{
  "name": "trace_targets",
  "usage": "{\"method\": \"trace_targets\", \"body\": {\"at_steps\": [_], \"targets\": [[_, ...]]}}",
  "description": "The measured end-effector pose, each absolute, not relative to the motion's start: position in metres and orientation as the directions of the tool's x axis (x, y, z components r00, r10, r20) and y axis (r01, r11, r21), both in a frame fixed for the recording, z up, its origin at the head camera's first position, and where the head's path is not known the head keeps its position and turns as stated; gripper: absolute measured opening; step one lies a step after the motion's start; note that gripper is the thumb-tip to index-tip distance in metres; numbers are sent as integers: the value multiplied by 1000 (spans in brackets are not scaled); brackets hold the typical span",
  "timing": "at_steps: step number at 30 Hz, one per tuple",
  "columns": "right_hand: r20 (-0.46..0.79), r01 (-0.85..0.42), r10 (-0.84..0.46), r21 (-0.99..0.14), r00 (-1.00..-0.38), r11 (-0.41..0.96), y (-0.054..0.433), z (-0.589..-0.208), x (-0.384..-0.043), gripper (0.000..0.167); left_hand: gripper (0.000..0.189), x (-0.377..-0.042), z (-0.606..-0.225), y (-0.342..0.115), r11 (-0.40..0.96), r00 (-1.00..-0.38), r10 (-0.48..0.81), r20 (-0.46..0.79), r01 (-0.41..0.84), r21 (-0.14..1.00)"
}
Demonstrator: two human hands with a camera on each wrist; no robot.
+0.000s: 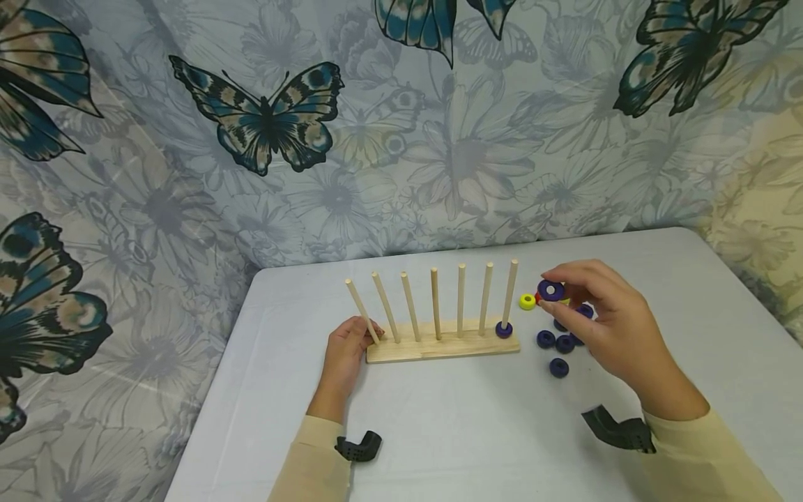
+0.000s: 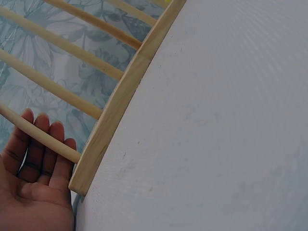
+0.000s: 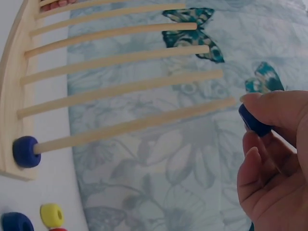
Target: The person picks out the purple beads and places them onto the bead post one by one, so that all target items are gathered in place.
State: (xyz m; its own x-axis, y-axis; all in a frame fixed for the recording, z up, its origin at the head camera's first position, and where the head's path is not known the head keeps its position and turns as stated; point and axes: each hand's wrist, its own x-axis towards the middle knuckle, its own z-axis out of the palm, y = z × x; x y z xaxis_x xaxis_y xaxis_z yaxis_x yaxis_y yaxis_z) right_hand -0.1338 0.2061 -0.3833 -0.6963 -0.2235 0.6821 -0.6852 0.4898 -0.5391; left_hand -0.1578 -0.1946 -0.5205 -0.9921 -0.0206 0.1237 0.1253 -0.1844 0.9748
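Left hand [image 1: 347,348]: at the stand's left end, fingers extended loosely behind the outermost peg, not clenched; the left wrist view shows them lying along the end of the base. Probably there to keep the stand from sliding or tipping.

Stand [image 1: 448,350]: wooden base lying lengthwise across the tabletop [image 1: 439,432], broad side down, so its seven pegs are held up; six are bare.

Right-end peg [image 1: 510,296]: nearest the loose pieces, which likely keeps the reach short.

Seated ring [image 1: 504,330]: dark blue, threaded on that peg and down at the base, kept in place by the peg through its hole.

Yellow ring [image 3: 49,215]: loose, just right of the stand; a red piece [image 1: 537,298] beside it, mostly hidden.

Held ring [image 3: 253,120]: dark blue, off the tabletop, near the right-end peg's tip but not on it.

Loose blue rings [image 1: 546,339]: scattered below and behind the right hand [image 1: 611,324], within easy reach.

Right hand: pinching the held ring between thumb and fingertips at its rim, seemingly to leave the hole uncovered.
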Motion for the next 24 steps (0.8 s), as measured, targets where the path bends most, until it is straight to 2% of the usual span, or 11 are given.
{"method": "trace_targets", "body": {"at_steps": [14, 20, 24], "targets": [[695, -711, -238, -540, -679, 451, 188, -365, -145, 54, 39, -159, -521, -196, -173, -992, -25, 127, 130, 976], [710, -742, -255, -546, -656, 388, 183, -366, -152, 57, 44, -159, -520, -196, -175, -991, -23, 129, 131, 976], [699, -732, -258, -549, -667, 404, 180, -364, -155, 54, 45, -159, -520, -195, -175, -992, -29, 125, 128, 976]]}}
